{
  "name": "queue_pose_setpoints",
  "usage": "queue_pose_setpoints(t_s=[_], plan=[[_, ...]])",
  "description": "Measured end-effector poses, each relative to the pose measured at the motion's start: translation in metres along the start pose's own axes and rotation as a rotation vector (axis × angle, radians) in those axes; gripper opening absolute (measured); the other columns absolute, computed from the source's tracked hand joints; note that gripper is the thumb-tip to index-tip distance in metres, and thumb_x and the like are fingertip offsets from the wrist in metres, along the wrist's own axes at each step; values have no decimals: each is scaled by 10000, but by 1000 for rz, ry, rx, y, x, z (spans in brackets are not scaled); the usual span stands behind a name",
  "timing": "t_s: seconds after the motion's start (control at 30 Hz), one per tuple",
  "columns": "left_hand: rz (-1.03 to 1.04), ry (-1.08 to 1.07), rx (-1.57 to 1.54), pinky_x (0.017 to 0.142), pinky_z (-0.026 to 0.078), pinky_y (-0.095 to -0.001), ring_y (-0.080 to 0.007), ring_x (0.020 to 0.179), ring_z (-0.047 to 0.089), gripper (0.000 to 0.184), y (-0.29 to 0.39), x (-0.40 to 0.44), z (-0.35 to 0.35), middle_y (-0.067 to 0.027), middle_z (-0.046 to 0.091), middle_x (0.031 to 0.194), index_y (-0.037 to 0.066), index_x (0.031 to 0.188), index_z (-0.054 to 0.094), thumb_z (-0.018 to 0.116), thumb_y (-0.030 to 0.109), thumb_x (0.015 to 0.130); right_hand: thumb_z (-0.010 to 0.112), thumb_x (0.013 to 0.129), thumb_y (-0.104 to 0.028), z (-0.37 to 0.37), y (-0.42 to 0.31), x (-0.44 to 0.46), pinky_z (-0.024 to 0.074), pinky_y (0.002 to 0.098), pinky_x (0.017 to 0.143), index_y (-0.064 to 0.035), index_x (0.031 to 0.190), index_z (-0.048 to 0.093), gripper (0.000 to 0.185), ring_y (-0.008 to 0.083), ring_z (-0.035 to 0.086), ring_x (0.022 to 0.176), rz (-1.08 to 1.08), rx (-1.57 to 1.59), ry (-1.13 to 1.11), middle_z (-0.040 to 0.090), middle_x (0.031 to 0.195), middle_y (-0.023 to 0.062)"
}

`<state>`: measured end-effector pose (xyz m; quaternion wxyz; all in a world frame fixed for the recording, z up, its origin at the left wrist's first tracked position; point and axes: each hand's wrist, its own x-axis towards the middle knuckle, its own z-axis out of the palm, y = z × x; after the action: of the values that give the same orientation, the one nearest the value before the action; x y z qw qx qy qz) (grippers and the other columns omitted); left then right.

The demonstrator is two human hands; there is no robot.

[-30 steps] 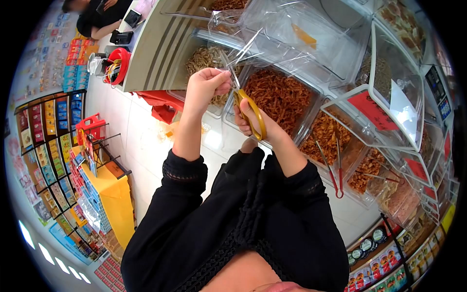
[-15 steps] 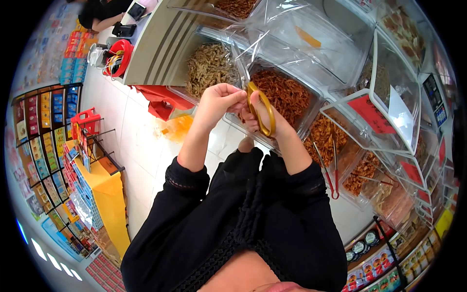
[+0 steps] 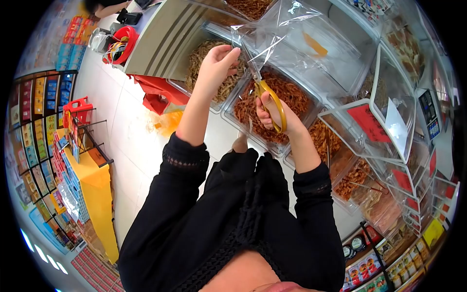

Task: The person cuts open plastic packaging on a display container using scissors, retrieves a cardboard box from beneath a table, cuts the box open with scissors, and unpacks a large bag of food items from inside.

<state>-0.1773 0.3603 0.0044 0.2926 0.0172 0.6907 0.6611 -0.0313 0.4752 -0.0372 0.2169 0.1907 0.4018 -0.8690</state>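
Note:
My right hand (image 3: 279, 117) is wrapped round the yellow handles of a pair of scissors (image 3: 271, 101). The metal blades point up and left, against a sheet of clear plastic film (image 3: 277, 24). Near the blade tips, my left hand (image 3: 218, 68) has its thumb and fingers pinched at the lower left corner of that film; the exact grip is partly hidden. Beneath the scissors sits a clear bin of reddish-brown dried shreds (image 3: 291, 95). Pale dried strands (image 3: 198, 61) fill the bin under my left hand.
Lidded clear bins (image 3: 369, 124) with red labels line the right side, beside bins of orange-brown dried food (image 3: 325, 138). A red basket (image 3: 124, 44) stands on the floor side at upper left. Shelves (image 3: 44, 117) and a yellow-covered stand (image 3: 95, 187) are at left. Another person's arm (image 3: 112, 9) shows at the top.
My left hand has moved up and away from the scissor handles to the film's corner. My right hand has shifted slightly right and down with the scissors, and the view has tilted a little.

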Motion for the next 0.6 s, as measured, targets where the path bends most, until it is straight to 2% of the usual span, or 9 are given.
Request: queue_pose_setpoints(t_s=[0.13, 0.27, 0.4, 0.6], plan=[[60, -26, -28, 665, 490, -247, -118, 732, 547, 231, -4, 18, 0, -54, 556, 819, -19, 931, 532, 564, 177, 813, 455, 727, -627, 0, 1, 1, 252, 151, 375, -88, 843, 400, 554, 33, 294, 421, 17, -33, 21, 337, 556, -35], [60, -47, -128, 643, 499, -240, -111, 659, 549, 154, -5, 16, -3, -47, 562, 760, -6, 859, 550, 563, 138, 806, 449, 727, -636, -5, 6, 4, 275, 157, 419, -91, 874, 399, 567, 39, 313, 475, 0, 10, -76, 355, 612, -28], [28, -32, -161, 640, 502, -240, -105, 661, 549, 143, -5, 14, -6, -45, 566, 755, 1, 858, 547, 566, 132, 803, 441, 726, -643, -4, 10, -1, 304, 169, 487, -92, 924, 406, 587, 49, 334, 544, 16, 65, -99, 368, 665, -24], [-5, -63, -143, 625, 503, -235, -94, 637, 550, 137, -3, 13, -8, -39, 572, 750, 6, 856, 540, 578, 124, 796, 438, 720, -652, -8, 21, -4, 305, 168, 502, -97, 944, 408, 599, 52, 345, 563, -15, 81, -105, 365, 671, -25]])
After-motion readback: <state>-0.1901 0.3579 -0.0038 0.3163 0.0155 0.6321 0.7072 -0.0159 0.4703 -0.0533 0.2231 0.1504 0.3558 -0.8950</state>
